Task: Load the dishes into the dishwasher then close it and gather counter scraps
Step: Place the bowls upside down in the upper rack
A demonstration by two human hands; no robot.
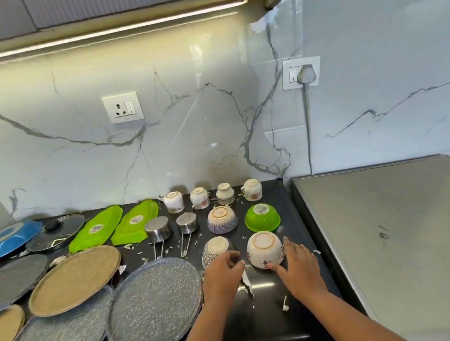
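Note:
Upturned dishes cover the black counter [265, 327]. My left hand [223, 274] curls against the near side of a patterned bowl [213, 249]. My right hand [297, 264] lies with its fingers spread beside a white floral bowl [264, 247], the thumb touching its lower rim. Whether either hand grips its bowl is unclear. Behind stand a blue-patterned bowl [222, 219] and a green bowl [262, 217]. White scraps [246, 281] lie between my hands, and another scrap [285, 304] lies nearer the front edge.
Several cups [199, 197] line the back wall. Two steel cups with handles [158, 229], green trays [135, 222], grey and tan round plates [155, 303], a blue plate and a glass lid fill the left. A grey appliance top [410, 232] adjoins on the right.

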